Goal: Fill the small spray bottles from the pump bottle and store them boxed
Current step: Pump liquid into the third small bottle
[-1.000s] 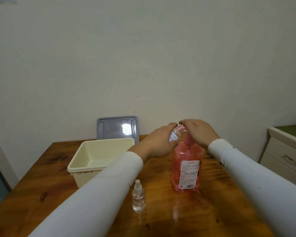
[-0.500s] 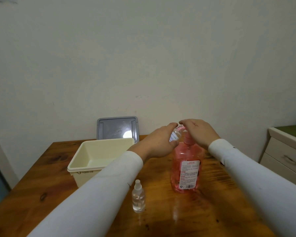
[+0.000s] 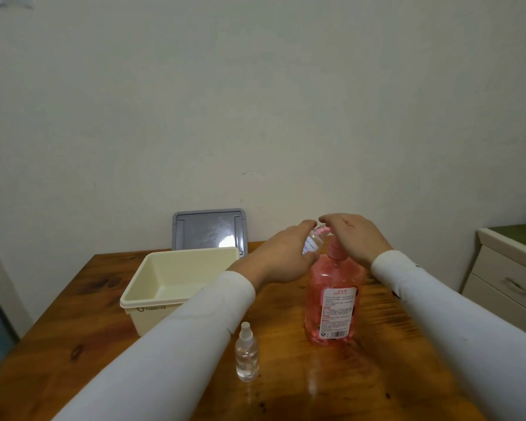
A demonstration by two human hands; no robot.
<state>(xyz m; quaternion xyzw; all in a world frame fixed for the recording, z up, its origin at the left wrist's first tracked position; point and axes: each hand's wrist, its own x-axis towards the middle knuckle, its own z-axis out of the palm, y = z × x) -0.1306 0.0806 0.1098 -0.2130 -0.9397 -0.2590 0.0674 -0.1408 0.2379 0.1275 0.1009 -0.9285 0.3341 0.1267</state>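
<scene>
Wooden counter (image 3: pixel 58 354), orange-brown w/ dark knots, ran back to a pale wall. On it, left of centre: a cream plastic box (image 3: pixel 164 302), open-topped, nothing visible inside. Behind the box, a grey lid (image 3: pixel 208 229) stood on the counter's back edge, leaning vs. the wall. Near the front, approx. centre, a small spray bottle (image 3: pixel 247 357) stood upright, cap on, clear liquid inside. To its right and a bit further back, well apart from the box, stood a pink pump bottle (image 3: pixel 331 302) w/ a white label facing the camera.
</scene>
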